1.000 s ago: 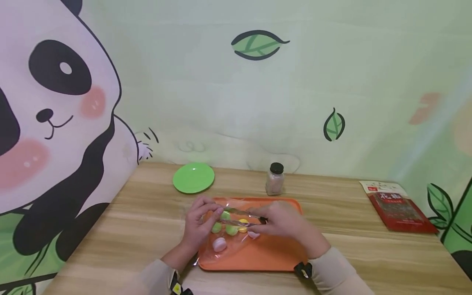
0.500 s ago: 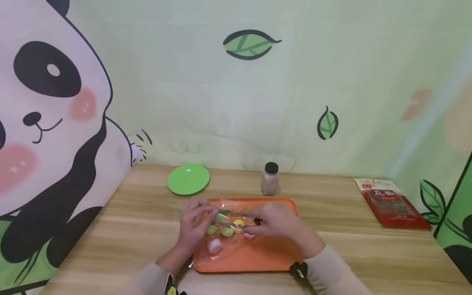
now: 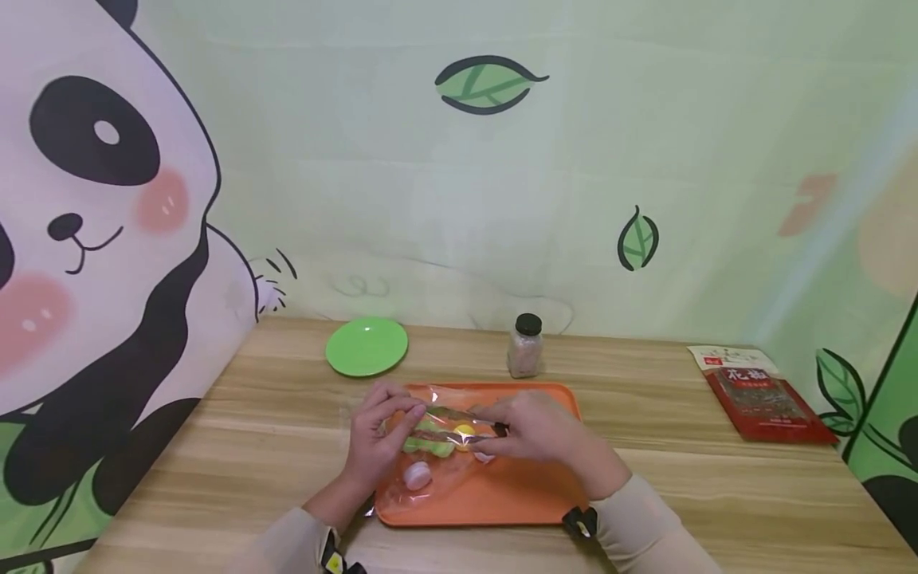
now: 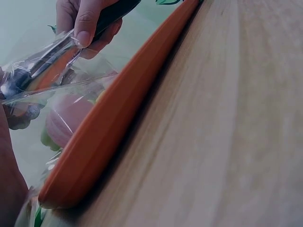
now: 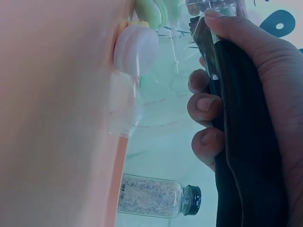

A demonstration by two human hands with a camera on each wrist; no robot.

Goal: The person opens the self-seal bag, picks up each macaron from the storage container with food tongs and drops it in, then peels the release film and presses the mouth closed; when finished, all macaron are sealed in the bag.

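Observation:
In the head view, my right hand grips a pair of tongs by the black handles, seen close up in the right wrist view. The two metal arms of the tongs point left toward my left hand, whose thumb and fingers pinch clear plastic film at their tip end. That film, a clear plastic bag, wraps round the metal arms and drapes over the orange tray. Below the tongs lie green macarons, a yellow one and a pink one, partly behind film.
A green plate stands at the back left of the wooden table. Behind the tray is a glass jar with a black lid. At the far right lies a red packet. A panda-printed wall encloses the table.
The head view has shifted a little, so the scene sits further left in it. Both hands and the tongs hold nearly the same pose over the tray.

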